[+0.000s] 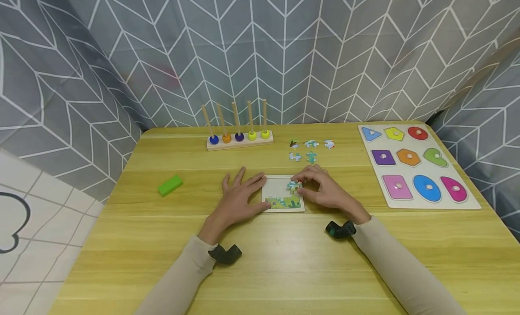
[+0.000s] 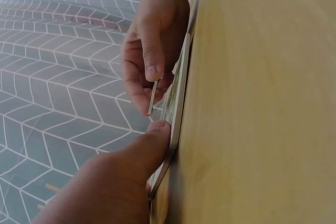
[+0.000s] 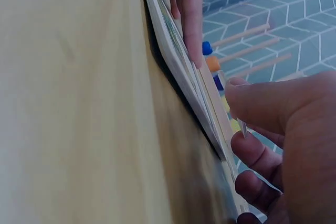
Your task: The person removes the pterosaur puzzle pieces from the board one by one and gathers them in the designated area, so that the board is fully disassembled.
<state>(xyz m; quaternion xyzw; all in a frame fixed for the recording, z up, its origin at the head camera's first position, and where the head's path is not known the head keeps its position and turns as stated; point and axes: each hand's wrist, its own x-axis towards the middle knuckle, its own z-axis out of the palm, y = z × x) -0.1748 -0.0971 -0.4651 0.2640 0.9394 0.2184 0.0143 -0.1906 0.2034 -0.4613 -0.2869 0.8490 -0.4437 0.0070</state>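
Observation:
A small jigsaw tray (image 1: 277, 184) lies on the table, its bottom rows filled with green picture pieces (image 1: 282, 202). My left hand (image 1: 236, 200) spreads over its left side, fingertips at the upper left edge and thumb on the lower edge. From the right, my right hand (image 1: 322, 188) pinches a jigsaw piece (image 1: 291, 185) between thumb and fingers. Seen edge-on in the left wrist view, that piece (image 2: 153, 98) is tilted above the tray. In the right wrist view, the thumb hides much of it.
Several loose jigsaw pieces (image 1: 311, 157) lie behind the tray. A pegged stand with coloured beads (image 1: 239, 142) is at the back. On the right lies a knobbed shape board (image 1: 410, 175); a green block (image 1: 170, 185) sits at left. Curtains (image 1: 260, 57) hang behind the table.

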